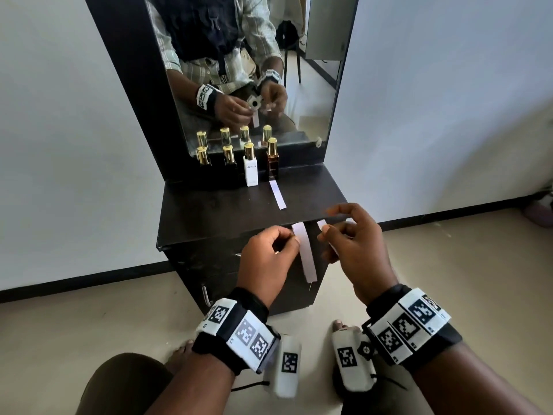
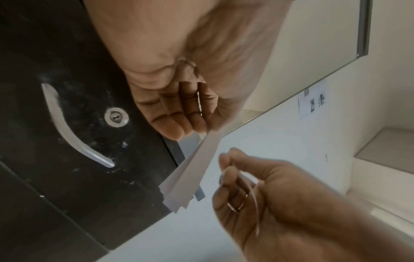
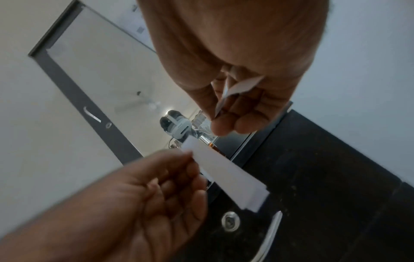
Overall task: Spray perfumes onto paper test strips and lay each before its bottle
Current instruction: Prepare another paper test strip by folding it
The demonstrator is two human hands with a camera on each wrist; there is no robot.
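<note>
- Pinching the stack (image 1: 305, 253) of strips near its top, our left hand (image 1: 266, 259) lets it hang in front of the cabinet (image 1: 209, 211), its ends fanned apart, which likely makes one strip easy to take.
- Our right hand (image 1: 356, 250) grasps one strip (image 1: 322, 226) between thumb and fingers, just beside the stack and apart from it; the paper curls in the palm, so the grip looks light.
- Four bottles (image 1: 250, 166) stand capped in a row by the mirror (image 1: 314, 85), leaving bare top before each.
- One laid strip (image 1: 277, 194) lies before the brown bottle (image 1: 272, 161) at the right end, so we judge one of four done.
- Next, we judge, is the white bottle, which needs a free hand to uncap and spray.
</note>
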